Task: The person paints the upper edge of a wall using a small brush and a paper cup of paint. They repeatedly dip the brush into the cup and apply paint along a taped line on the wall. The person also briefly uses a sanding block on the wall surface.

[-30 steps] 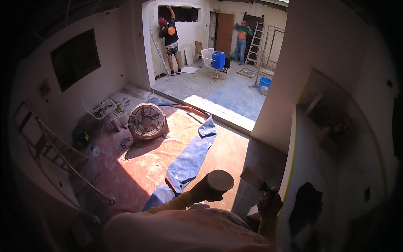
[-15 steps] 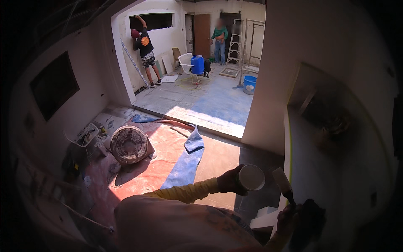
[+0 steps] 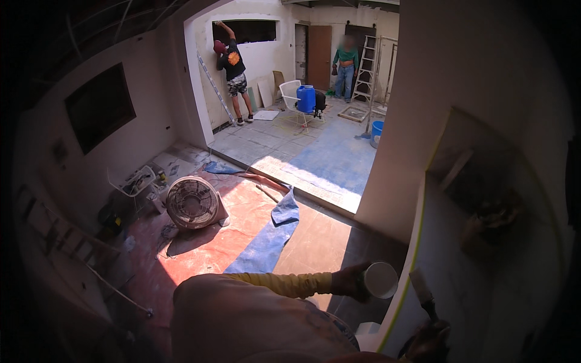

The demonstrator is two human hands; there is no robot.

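My left hand [image 3: 352, 282], at the end of a yellow sleeve [image 3: 284, 284], is closed around a round tub [image 3: 382, 280] with a pale rim and pale inside. Just right of it, my right hand [image 3: 427, 343] grips the dark handle of a flat paintbrush [image 3: 422, 288], bristles pointing up. The brush is beside a pale ledge [image 3: 466, 284] edged with yellow-green tape [image 3: 410, 272]. Whether the bristles touch its surface I cannot tell. Shadow hides most of the right fingers.
Ahead, a drum fan [image 3: 193, 202] stands on a red and blue tarp [image 3: 242, 224]. Beyond the raised floor edge, one person [image 3: 234, 63] reaches up at a wall opening and another [image 3: 345, 66] stands by a stepladder [image 3: 365, 68]. Dark objects [image 3: 496, 221] lie on the ledge.
The whole view has shifted, with the room sitting further right and lower. Tub and brush both appear lower and further right, still held. The far person in green has lowered an arm.
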